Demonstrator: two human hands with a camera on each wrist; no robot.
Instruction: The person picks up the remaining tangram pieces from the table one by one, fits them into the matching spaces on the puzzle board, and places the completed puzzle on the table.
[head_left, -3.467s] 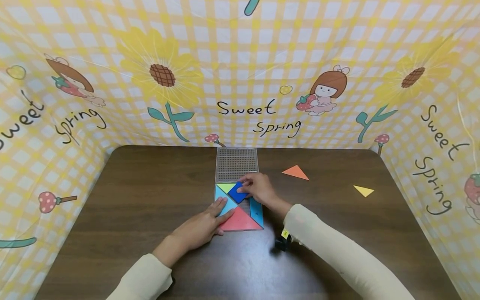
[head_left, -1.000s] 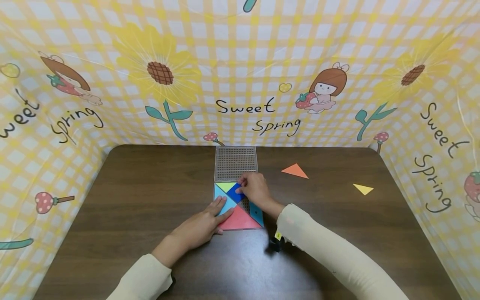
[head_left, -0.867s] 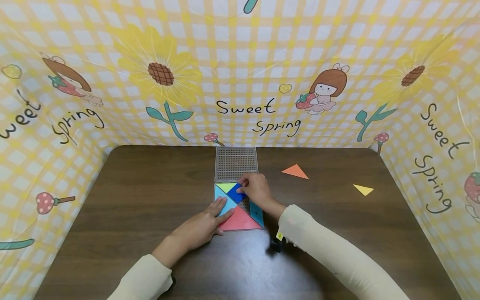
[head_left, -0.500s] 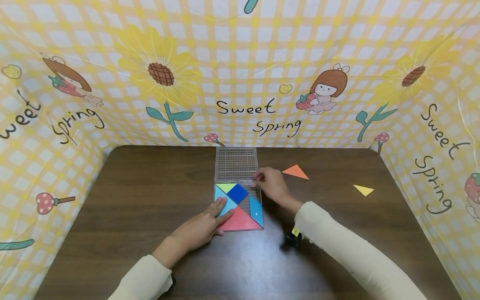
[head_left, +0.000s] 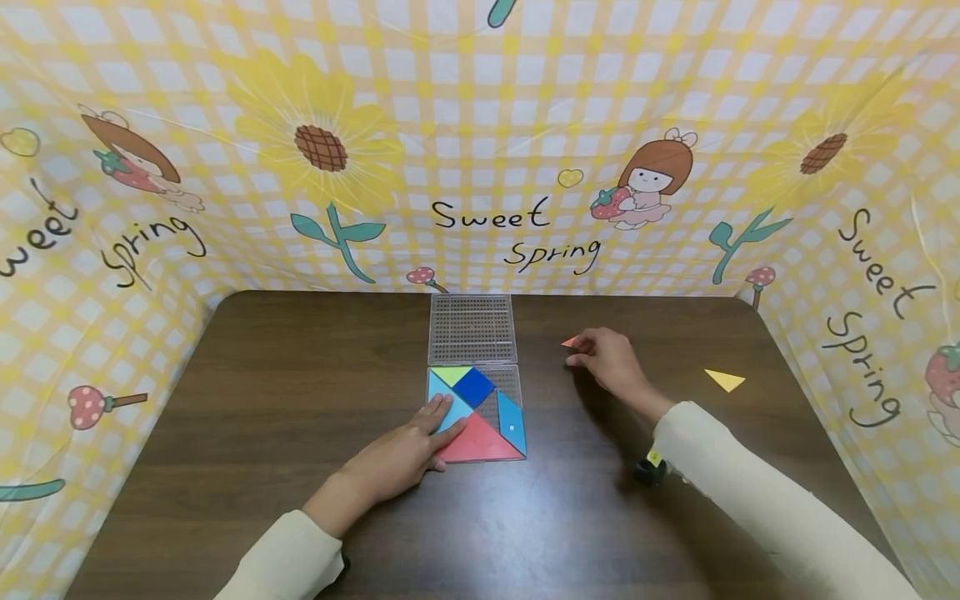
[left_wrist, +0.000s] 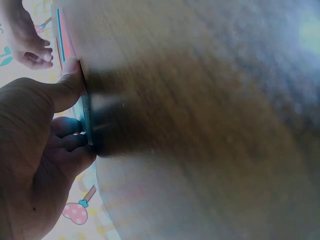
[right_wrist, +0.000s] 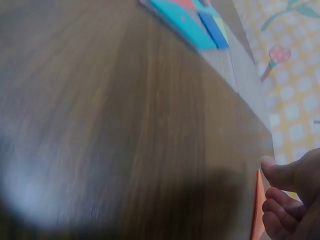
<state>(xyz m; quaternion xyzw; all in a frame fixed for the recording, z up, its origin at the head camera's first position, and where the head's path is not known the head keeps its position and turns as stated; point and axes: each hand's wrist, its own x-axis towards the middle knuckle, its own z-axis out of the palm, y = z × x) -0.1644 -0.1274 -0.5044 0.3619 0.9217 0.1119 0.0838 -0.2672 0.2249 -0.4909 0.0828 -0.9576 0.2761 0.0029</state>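
Note:
My left hand (head_left: 408, 450) holds the near left corner of a clear tangram case (head_left: 512, 379), with fingers over a light blue triangle (head_left: 442, 392) and a pink triangle (head_left: 480, 437). In the left wrist view the thumb and curled fingers meet the case's edges. A dark blue square (head_left: 476, 387), a lime triangle (head_left: 452, 375) and a blue parallelogram (head_left: 512, 421) also lie in the case. Further right, my right hand (head_left: 611, 362) is over an orange triangle (right_wrist: 257, 210), thumb and fingers apart beside it. Only its left tip shows in the head view.
The case's gridded lid (head_left: 472, 329) lies folded back behind it, near the table's far edge. A yellow triangle (head_left: 726, 380) rests on the brown table (head_left: 300, 358) at the right. Patterned yellow cloth (head_left: 480, 150) rises around the table.
My right hand has let go of the dark blue square, leaving it in the case beside the lime triangle, and moved right to the orange triangle. The left hand has stayed in place.

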